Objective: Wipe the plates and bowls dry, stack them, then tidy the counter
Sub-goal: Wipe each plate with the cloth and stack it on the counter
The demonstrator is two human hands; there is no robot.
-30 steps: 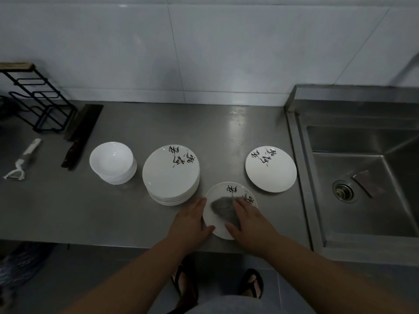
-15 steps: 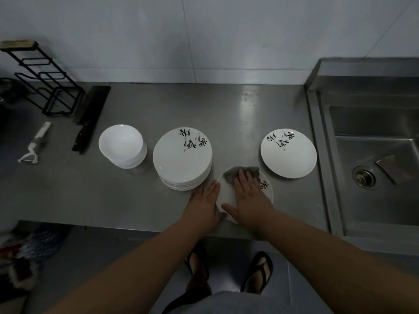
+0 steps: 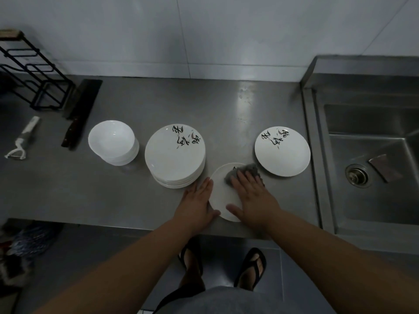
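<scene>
Head view: a person's right hand (image 3: 251, 198), fingers flat and spread, presses a grey cloth (image 3: 248, 170) onto a small white plate (image 3: 223, 193) at the near edge of a steel counter (image 3: 238, 114). The left hand (image 3: 197, 202), fingers straight and gripping nothing, rests against that plate's left rim. Just beyond the left hand's fingertips stands a stack of plates (image 3: 174, 155); farther to its left is a stack of bowls (image 3: 112, 140). A single painted plate (image 3: 282, 151) lies just beyond and to the right of the right hand, with the sink (image 3: 371, 177) farther right.
</scene>
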